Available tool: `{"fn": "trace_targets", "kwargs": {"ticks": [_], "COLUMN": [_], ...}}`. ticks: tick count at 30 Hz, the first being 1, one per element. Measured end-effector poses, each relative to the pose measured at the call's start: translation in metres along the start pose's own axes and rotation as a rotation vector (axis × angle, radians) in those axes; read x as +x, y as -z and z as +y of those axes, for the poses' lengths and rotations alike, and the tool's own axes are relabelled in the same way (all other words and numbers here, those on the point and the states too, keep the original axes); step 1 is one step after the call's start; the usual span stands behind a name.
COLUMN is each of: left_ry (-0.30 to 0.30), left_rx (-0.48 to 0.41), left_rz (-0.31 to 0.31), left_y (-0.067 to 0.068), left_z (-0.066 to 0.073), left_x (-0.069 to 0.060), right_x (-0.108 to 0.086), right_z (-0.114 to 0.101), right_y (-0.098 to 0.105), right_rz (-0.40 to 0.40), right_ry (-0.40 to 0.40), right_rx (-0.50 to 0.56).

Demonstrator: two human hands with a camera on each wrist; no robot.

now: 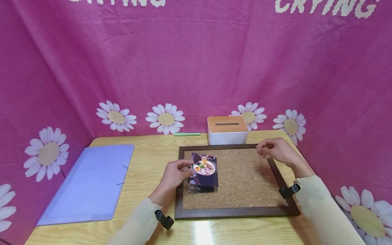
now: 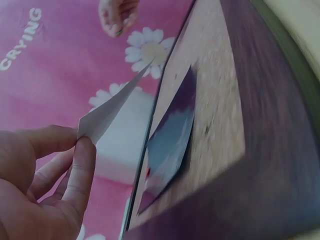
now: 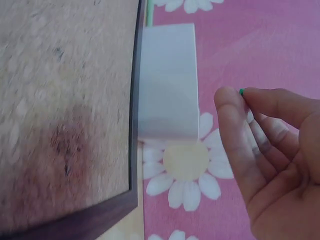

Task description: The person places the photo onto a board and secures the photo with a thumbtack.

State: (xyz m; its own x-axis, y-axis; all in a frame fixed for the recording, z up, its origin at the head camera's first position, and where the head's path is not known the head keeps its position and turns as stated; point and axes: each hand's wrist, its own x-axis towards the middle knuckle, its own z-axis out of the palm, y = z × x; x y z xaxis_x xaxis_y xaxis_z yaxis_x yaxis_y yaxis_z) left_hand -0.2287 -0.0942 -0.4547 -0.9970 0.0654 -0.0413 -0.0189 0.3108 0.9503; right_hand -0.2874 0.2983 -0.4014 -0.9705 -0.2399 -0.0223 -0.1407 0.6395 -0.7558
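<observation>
My left hand [image 1: 174,175] pinches the left edge of a photo card [image 1: 205,170] showing a bowl of ramen, held above the left part of a dark-framed corkboard [image 1: 245,180]. In the left wrist view the card [image 2: 112,110] is edge-on, between thumb and fingers. Beneath it a second photo [image 2: 172,135] lies on the cork, its lower edge [image 1: 203,190] peeking out in the head view. Over the board's upper right corner, my right hand [image 1: 277,150] pinches a tiny green object [image 3: 242,92] between thumb and index finger; the fingers hide most of it.
Behind the board stands a white tissue box [image 1: 228,132] with a wooden lid. A green pen-like stick [image 1: 186,134] lies at the table's back edge. A pale blue folder [image 1: 88,180] covers the table's left side. Pink curtains [image 1: 183,68] enclose the back and sides.
</observation>
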Motion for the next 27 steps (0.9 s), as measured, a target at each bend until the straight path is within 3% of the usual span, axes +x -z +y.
{"fn": "trace_targets", "kwargs": {"ticks": [6, 16, 27], "left_ry": [-0.037, -0.060, -0.012], "left_rx": [0.013, 0.051, 0.094], "left_rz": [-0.057, -0.090, -0.121], "left_y": [-0.025, -0.063, -0.087], "left_z": [0.004, 0.013, 0.014], "left_x": [0.008, 0.018, 0.026], "right_x": [0.007, 0.014, 0.023], "right_z": [-0.010, -0.014, -0.011], "right_y": [-0.006, -0.014, -0.022], "right_rz": [-0.024, -0.046, -0.095], "right_ry": [-0.017, -0.040, -0.036], "right_rx": [0.031, 0.019, 0.020]}}
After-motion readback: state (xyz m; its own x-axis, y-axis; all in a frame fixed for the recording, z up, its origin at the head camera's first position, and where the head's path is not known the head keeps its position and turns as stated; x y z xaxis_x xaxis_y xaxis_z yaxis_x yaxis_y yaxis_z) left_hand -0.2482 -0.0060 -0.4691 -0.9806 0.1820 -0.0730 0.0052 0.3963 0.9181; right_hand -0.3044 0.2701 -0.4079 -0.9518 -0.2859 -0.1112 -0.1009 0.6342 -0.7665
